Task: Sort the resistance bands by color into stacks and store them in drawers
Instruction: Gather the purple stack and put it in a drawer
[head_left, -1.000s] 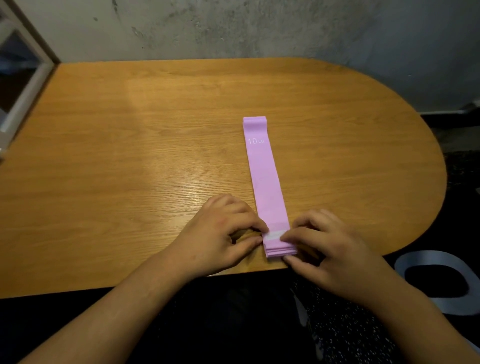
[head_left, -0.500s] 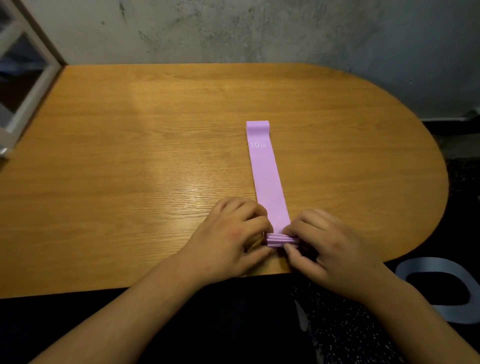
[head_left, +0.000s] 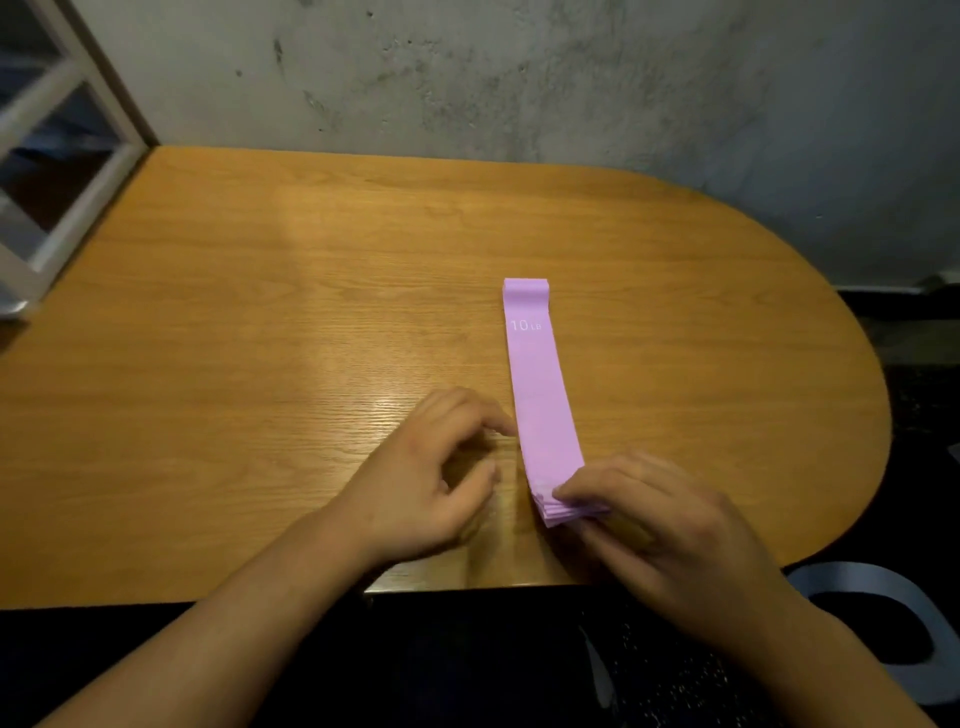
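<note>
Has let go with left hand (head_left: 421, 483), now empty, loosely curled at 9 o'clock of the purple bands (head_left: 540, 395). Pinches their near end off the surface (head_left: 260, 364) with right hand (head_left: 670, 525). Risks fanning the layers: one-sided grip.

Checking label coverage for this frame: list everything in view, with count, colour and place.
band stack: one stack, layer count unclear, lilac, "10 LB" printed near the far end; lies lengthwise on the table, right of centre
table: one, light wood, rounded right end; fills mid-frame
wall: grey, mottled; behind the table
window frame: one, white; far left
ring-shaped object: one, grey, dark centre; lower right, below the table edge
left hand: fingers loosely curled, beside the stack, holds nothing
right hand: pinches the stack's near end
</note>
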